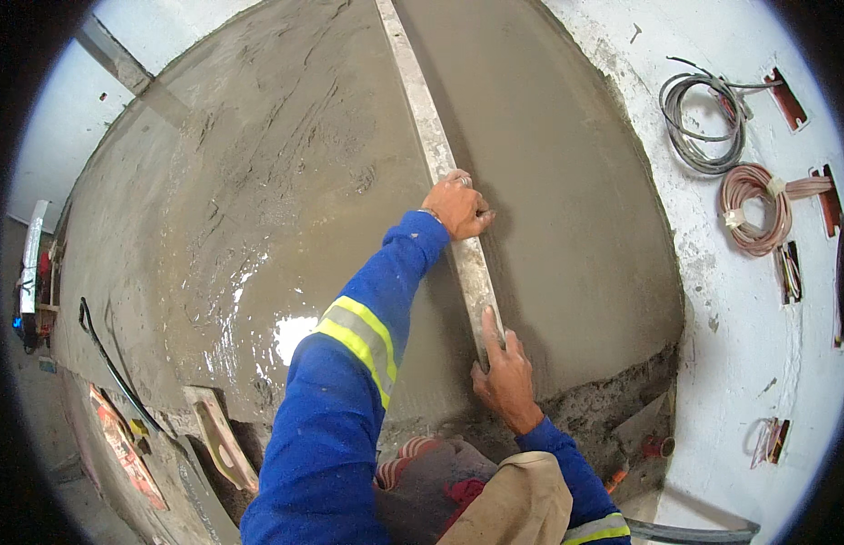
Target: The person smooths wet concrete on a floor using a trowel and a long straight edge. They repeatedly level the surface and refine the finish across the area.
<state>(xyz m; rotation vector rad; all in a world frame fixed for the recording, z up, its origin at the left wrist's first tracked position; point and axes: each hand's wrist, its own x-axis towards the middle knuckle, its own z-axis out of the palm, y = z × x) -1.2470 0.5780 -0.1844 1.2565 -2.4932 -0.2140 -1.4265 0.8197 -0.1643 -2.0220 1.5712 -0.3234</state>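
A long, narrow straightedge (426, 118), smeared with mortar, lies across a wet grey cement screed (567, 227). My left hand (458, 207) is closed over it around mid-length, with the knuckles up. At its near end my right hand (506, 377) grips it, the index finger stretched along the top face and the thumb at the left side. To the right of the bar the cement looks smooth; to the left it is rougher, with shiny water and ridges. The undersides of both grips are hidden.
At the lower left lie a hand float (220, 440), an orange-and-white tool (127, 445) and a long tool with a curved black handle (122, 381). Coiled grey cable (704, 127) and reddish cable (758, 211) hang from boxes in the white wall (713, 318) on the right.
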